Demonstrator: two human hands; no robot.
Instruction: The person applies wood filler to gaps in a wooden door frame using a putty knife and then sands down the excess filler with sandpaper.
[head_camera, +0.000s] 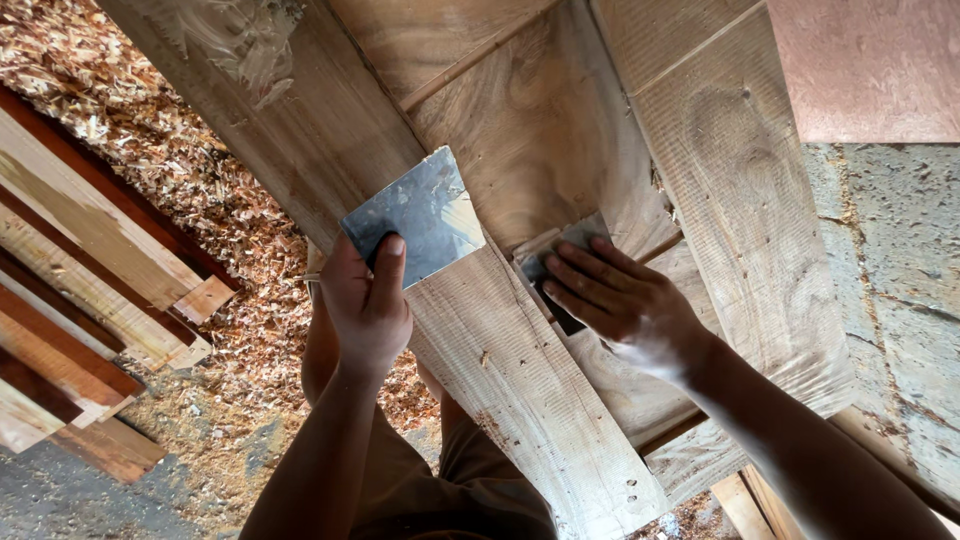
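Nearest the camera, the person's two bare forearms rise from the bottom edge toward a wooden frame. The left hand (368, 300) is closed around the lower corner of a flat metal scraper blade (415, 215), thumb laid up its face and fingers curled behind. The blade is a grey, smeared, roughly square sheet, tilted so that its free corner points up and to the right, away from the wrist; its long axis follows the diagonal plank (500, 350) it lies against. The right hand (625, 300) is spread flat, fingers extended and pointing left and slightly up, pressing down on a small dark sheet, apparently sandpaper (560, 270), which lies on a lower board (620, 385) just beside the plank's right edge. Only a corner of that sheet shows beyond the fingertips. Beyond the hands, pale boards (720, 160) cross at angles, with a reddish panel (870, 70) at upper right. Far below at left, wood shavings (200, 190) cover the floor beside a stack of cut planks (80, 300).
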